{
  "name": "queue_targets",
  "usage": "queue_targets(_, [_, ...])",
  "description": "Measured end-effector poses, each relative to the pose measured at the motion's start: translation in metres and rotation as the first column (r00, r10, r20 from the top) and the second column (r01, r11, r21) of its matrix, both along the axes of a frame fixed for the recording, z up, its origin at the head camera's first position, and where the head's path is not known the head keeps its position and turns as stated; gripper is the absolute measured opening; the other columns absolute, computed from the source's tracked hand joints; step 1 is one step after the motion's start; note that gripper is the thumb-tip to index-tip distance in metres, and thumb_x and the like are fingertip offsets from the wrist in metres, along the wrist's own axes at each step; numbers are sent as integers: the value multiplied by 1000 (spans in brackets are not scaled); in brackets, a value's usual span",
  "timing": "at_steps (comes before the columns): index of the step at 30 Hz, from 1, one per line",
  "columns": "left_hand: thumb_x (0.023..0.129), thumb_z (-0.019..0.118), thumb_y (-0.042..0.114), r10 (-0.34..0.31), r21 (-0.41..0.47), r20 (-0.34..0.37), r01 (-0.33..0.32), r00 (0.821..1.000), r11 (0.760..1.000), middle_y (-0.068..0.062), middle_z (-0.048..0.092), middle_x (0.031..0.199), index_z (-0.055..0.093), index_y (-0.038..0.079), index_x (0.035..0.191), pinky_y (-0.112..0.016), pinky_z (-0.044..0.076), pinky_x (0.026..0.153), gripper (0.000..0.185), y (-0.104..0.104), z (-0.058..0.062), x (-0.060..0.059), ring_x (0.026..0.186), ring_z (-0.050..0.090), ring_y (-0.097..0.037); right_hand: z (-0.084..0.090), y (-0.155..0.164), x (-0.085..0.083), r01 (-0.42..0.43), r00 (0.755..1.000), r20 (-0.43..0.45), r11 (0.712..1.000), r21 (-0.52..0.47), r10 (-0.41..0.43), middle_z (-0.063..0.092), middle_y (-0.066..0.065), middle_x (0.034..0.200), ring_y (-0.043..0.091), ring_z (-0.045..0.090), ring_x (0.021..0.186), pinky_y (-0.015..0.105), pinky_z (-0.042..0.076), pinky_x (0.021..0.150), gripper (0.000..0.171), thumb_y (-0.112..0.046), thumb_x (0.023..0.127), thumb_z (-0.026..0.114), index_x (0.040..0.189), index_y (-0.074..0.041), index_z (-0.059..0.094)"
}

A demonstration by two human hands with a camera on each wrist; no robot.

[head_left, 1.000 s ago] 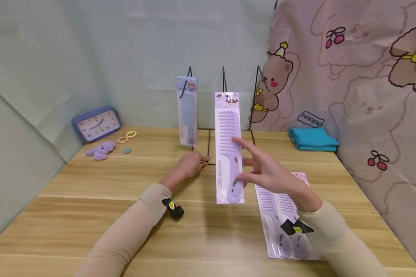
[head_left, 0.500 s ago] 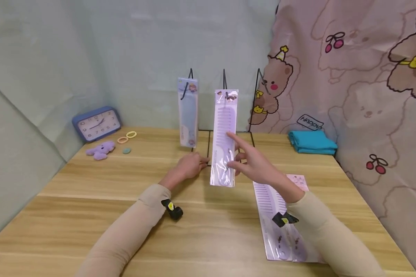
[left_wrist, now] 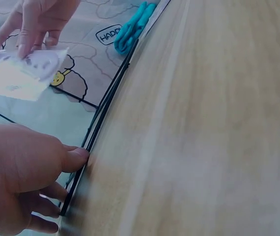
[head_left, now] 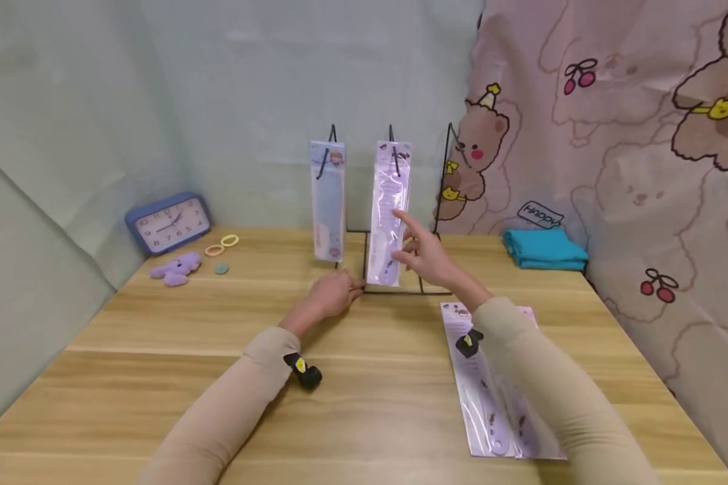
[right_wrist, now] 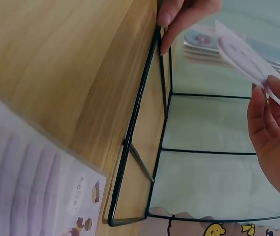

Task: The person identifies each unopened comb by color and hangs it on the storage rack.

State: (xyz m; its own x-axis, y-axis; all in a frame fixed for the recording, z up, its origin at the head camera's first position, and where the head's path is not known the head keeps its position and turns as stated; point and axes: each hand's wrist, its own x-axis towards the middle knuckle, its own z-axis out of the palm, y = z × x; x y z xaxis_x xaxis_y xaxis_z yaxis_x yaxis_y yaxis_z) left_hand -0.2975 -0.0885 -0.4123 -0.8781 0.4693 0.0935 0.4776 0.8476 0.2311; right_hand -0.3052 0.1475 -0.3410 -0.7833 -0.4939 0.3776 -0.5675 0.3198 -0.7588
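Change: a second earlier the right hand [head_left: 427, 259] held the packaged purple comb [head_left: 390, 212] out over the bench [head_left: 158, 377], low and near the middle; by this moment the pack had gone up and back to the middle hook of the black wire rack [head_left: 391, 138] at 12 o'clock, and the arm had stretched out after it.
Right grip: fingers only loosely bent, fingertips pinching the lower part of the comb pack; in the right wrist view the thumb and fingers [right_wrist: 265, 118] met on the pack's edge.
Left grip: the left hand [head_left: 330, 296] lay on the bench at the rack's base wire [left_wrist: 98, 125], fingers curled, thumb tip against the wire; it was in the same place in the earlier frames.
Comb pack: hanging from the middle hook, slightly tilted, just right of a pale blue comb pack [head_left: 328, 202] on the left hook.
Spare packs: two purple comb packs [head_left: 491, 384] lay flat at 4 o'clock, partly under the right sleeve.
Writing: "HAPPY" on the bear-print curtain [head_left: 541, 214]; the pack labels were too small to read.
Other things: blue alarm clock [head_left: 166, 221], purple plush toy [head_left: 172, 267] and hair ties [head_left: 221, 244] at 10 o'clock; folded teal cloth [head_left: 542, 248] at 2 o'clock.
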Motion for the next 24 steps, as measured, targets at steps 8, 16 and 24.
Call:
queue_targets(8, [103,58,26,32,-9,7,-31,999,999,-18,64,122,65,19,135,-53,52,86,34,0,0,3,109,59,-39,-6,7,-4,-49,998,-26,998,32,50,55,22,117,31,69,90,39,58,64,80,3,94,66,160,-16,25])
queue_targets(16, [103,58,26,9,-19,-3,-9,1000,1000,-21,63,121,63,18,138,-53,52,87,36,-1,-1,5,108,59,-38,-10,12,-7,-47,998,37,998,35,45,51,28,129,39,65,105,46,58,79,76,2,95,64,159,-12,25])
queue_targets(24, [103,57,26,8,-6,-5,-8,1000,1000,-19,63,120,62,19,139,-52,52,84,36,-1,-3,3,107,60,-37,-14,23,-10,16,1000,21,997,79,-18,40,30,148,53,51,123,52,51,96,69,1,97,63,157,-9,32])
